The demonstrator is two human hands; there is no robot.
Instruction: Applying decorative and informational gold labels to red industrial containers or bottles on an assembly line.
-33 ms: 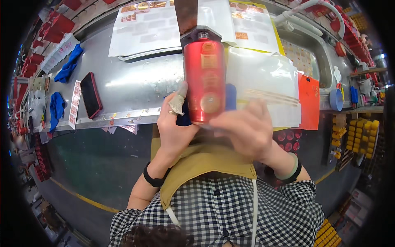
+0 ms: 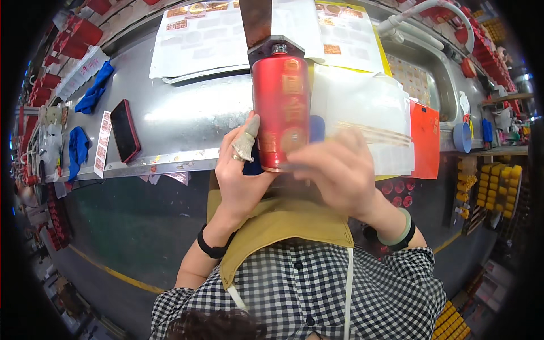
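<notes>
A red, shiny bottle (image 2: 272, 102) with gold characters down its front lies with its neck toward a dark metal holder (image 2: 286, 43) and its base toward me. My left hand (image 2: 241, 180) is closed on the bottle's lower left side. A grey-white finger cover (image 2: 245, 141) sits on one of its digits, pressed along the wall. Blurred by motion, my right hand (image 2: 340, 175) is at the lower right of the bottle, its fingertips beside the base. Whether those fingers grip anything cannot be made out. Part of a blue cloth (image 2: 317, 128) shows behind the bottle.
White sheets with gold stickers (image 2: 198, 42) lie at the back of the metal bench. A phone (image 2: 124, 130), a sticker strip (image 2: 102, 144) and blue cloths (image 2: 78, 152) are on the left. To the right are an orange-red sheet (image 2: 425, 141) and a sink (image 2: 445, 85).
The bottle has turned slightly about its length, its gold characters shifting to the right. My right hand has moved a little, and my left digit lies slightly higher along the wall.
</notes>
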